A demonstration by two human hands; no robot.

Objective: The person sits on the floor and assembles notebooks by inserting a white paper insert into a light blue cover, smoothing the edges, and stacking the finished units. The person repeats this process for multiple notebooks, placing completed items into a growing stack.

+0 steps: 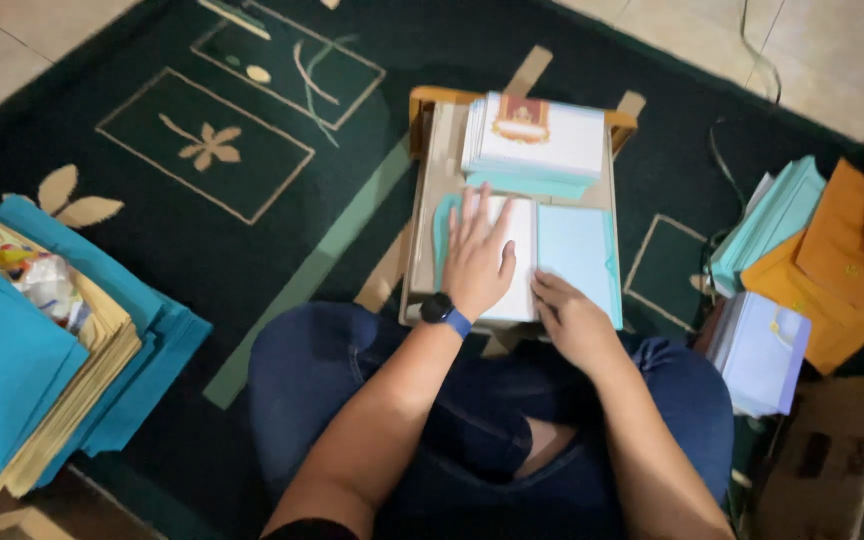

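I saw a dark green rug (252,230) filling the frame, teal folders (12,380) lower left, orange envelopes (842,270) right. At centre, my left hand (479,262) lay flat, fingers spread, on a white sheet (519,260); my right hand (574,320), loosely curled, touched the pale blue card (577,250).

Stack of white cards (537,135) at far end of the small wooden counter (422,110), top card with a red-and-gold emblem label (520,118) near its upper edge. Black smartwatch (439,308) on left wrist, screen dark, blue strap. Left of frame: clear crinkled plastic package (37,280) with colourful print, lying on a pile of teal and tan folders. Right side: teal envelopes (772,215) fanned on the carpet, orange-brown envelopes (837,265) just beside them, overlapping. Pale lavender packet stack (760,350) below those, small yellow mark on top. Brown cardboard box (822,460) in the lower right corner, dark printed patches on its side.
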